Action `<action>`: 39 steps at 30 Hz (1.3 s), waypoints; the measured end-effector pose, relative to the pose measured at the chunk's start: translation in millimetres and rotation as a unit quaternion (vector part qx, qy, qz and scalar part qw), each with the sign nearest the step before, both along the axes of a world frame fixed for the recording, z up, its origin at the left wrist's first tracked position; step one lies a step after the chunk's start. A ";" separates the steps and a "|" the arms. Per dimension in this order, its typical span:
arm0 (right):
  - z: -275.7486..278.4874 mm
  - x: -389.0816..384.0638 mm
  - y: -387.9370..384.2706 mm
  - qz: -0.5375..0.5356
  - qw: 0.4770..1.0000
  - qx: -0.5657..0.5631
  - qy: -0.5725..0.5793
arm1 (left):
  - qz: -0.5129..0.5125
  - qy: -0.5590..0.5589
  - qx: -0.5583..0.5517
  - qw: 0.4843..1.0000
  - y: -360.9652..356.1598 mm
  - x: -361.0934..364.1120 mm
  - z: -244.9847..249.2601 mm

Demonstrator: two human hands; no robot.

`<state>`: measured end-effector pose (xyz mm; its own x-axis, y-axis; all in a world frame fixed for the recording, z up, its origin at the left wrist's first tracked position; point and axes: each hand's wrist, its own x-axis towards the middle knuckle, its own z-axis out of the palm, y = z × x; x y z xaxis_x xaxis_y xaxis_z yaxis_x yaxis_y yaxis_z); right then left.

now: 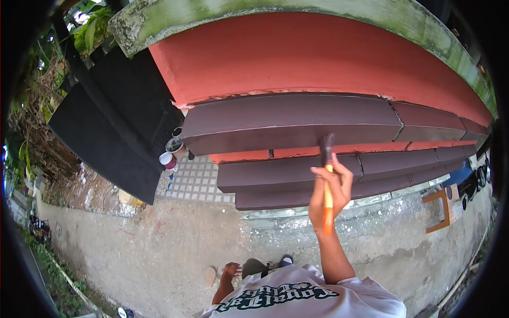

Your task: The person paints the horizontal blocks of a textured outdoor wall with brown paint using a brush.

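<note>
My right hand (339, 188) is raised in front of the wall, its fingers closed around the yellow and orange handle of a paintbrush (328, 204). The brush points up, and its dark bristles meet the front face of the upper brown ledge (254, 139). That face looks darker and smoother around the bristles. Below it runs a second brown ledge (286, 172), with a strip of red-orange wall (238, 157) between them. Low beside my body hangs my left hand (231, 270), fingers loosely apart, with nothing visible in it.
A black panel (116, 116) stands at the left. Near it, a paint bucket (167, 160) rests by the tiled floor (199, 180). A brown wooden frame-like object (439, 212) stands at the right. Mossy concrete (297, 11) edges the red wall (297, 58) overhead.
</note>
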<state>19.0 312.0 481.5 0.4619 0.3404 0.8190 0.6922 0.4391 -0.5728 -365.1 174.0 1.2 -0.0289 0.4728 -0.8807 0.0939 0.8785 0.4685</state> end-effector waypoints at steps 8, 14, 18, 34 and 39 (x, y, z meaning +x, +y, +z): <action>10.7 -67.3 21.8 0.140 0.990 -0.002 -0.031 | 0.040 0.000 0.004 0.999 -16.6 -2.5 0.0; 17.7 -122.6 36.9 0.299 0.953 -0.007 -0.045 | 0.037 0.002 -0.029 0.999 -9.8 -39.4 -10.4; 21.2 -126.2 44.9 0.282 0.957 -0.007 -0.059 | 0.002 0.011 -0.037 0.999 5.4 -50.0 0.9; 37.5 -137.1 33.0 -0.023 0.996 0.004 -0.082 | -0.087 -0.006 0.007 0.996 111.5 -120.4 -13.3; 43.2 -195.9 45.5 0.154 0.983 -0.008 -0.094 | -0.078 -0.015 -0.004 0.997 100.9 -130.1 -6.4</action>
